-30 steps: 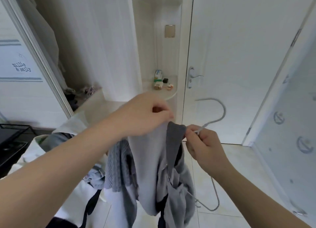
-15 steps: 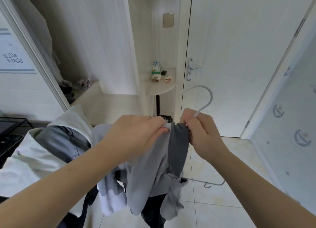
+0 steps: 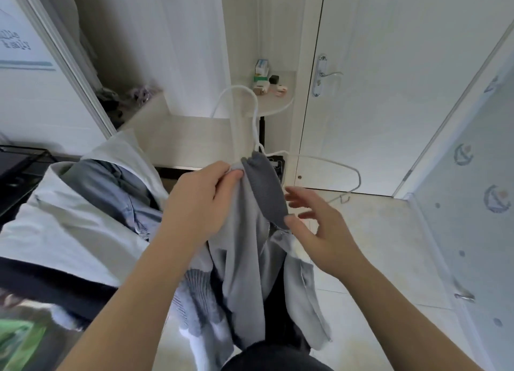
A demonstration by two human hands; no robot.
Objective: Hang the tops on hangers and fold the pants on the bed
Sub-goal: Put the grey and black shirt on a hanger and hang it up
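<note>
Grey top [image 3: 244,245] hangs centre-scene, half on the hanger [image 3: 306,156], its neck pinched by the left hand [image 3: 200,203]; with the right hand [image 3: 325,231] released (fingers spread), it may slide off the uncovered right side.

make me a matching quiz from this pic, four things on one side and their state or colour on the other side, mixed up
1. left hand
2. right hand
3. hanger
4. door handle

A. open, fingers spread
B. silver, on the white door
C. pinching the grey top at its collar
D. white wire, hook sticking up above the top

Pairs: 1-C, 2-A, 3-D, 4-B
</note>
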